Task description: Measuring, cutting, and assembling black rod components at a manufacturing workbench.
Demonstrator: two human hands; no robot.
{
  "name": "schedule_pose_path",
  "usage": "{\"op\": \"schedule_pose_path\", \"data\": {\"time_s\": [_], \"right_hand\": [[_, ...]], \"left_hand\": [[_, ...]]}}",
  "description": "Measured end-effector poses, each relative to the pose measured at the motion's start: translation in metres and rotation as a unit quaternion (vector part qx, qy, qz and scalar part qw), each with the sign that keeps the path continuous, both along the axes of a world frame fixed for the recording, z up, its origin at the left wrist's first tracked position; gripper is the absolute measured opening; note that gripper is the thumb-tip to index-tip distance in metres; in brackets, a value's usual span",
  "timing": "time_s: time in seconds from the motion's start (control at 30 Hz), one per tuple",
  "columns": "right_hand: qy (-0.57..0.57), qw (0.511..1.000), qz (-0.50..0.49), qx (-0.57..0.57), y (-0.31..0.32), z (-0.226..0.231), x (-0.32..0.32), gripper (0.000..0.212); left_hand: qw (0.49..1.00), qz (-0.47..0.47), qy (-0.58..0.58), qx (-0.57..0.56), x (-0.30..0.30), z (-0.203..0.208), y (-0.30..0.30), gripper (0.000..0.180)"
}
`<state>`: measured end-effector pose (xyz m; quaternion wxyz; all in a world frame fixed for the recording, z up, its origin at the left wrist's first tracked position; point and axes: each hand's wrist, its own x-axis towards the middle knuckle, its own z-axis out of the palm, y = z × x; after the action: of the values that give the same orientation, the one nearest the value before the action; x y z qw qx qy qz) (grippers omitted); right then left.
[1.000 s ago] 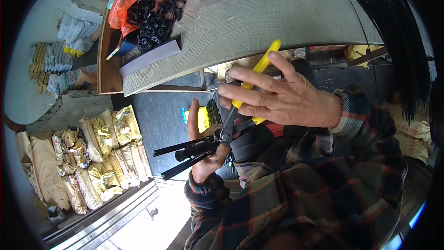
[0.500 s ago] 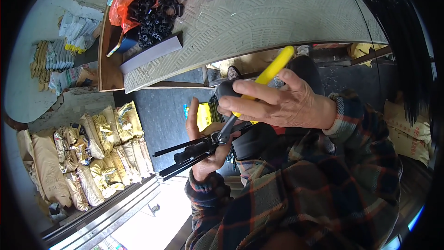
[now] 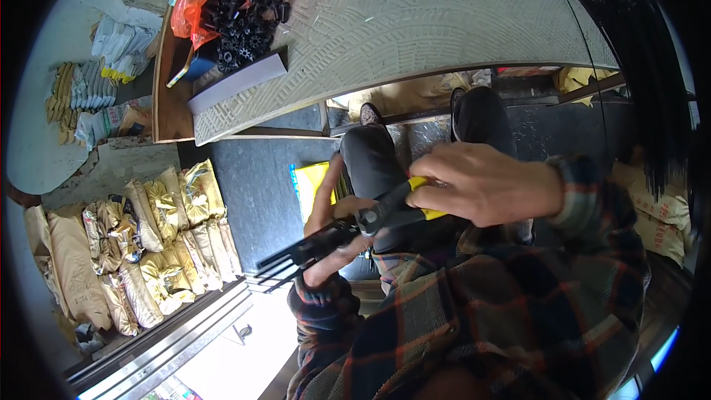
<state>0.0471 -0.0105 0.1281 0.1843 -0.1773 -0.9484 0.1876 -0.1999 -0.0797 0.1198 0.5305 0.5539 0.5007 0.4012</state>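
Observation:
Over my lap, my left hand (image 3: 321, 211) grips a black hub with thin rods (image 3: 318, 246); the rods stick out toward the lower left. Its index finger points up, while the thumb lies along the hub. My right hand (image 3: 485, 187) is closed around the yellow handles of a pair of pliers (image 3: 429, 213). The dark head of the pliers meets the right end of the hub, above my left palm. Blur hides whether the jaws bite on it. Most of the handles are covered by my right fingers.
Ahead stands a workbench (image 3: 415, 37) with a patterned top. Black plastic parts (image 3: 248, 22) are heaped in its left corner by an orange bag (image 3: 192, 11). A yellow packet (image 3: 311, 187) lies left of my knee. Packed brown sacks (image 3: 81, 267) line the left; black rods (image 3: 629, 37) hang at right.
The right hand has come down and turned over. The pliers' handles, raised and spread before, are now gathered in the fist. The hub and rods have shifted slightly in my left hand.

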Motion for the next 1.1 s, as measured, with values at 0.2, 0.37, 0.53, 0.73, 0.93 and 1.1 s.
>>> {"op": "schedule_pose_path", "data": {"time_s": [0.2,0.37,0.53,0.73,0.93,1.1], "right_hand": [[-0.094,0.586,0.21,-0.777,0.028,0.013,0.01,0.043],[-0.022,0.816,0.145,-0.56,0.01,0.029,0.017,0.066],[-0.072,0.931,0.067,-0.353,0.014,0.028,0.02,0.047],[-0.007,0.894,0.101,-0.436,0.022,0.043,0.022,0.041],[-0.056,0.997,-0.03,0.042,0.006,0.02,0.008,0.021],[-0.071,0.983,-0.039,0.163,0.018,0.037,-0.001,0.024]], "left_hand": [[0.973,-0.199,-0.034,0.116,-0.011,-0.01,0.008,0.072],[0.993,0.009,-0.052,0.104,0.007,-0.029,-0.012,0.067],[0.998,-0.003,-0.05,0.041,0.006,-0.014,-0.008,0.068],[0.996,0.012,-0.07,0.057,0.005,-0.019,-0.007,0.071],[0.995,0.064,-0.046,0.057,0.014,-0.029,-0.014,0.068],[0.986,0.136,0.001,0.096,0.016,-0.031,-0.012,0.075]]}}
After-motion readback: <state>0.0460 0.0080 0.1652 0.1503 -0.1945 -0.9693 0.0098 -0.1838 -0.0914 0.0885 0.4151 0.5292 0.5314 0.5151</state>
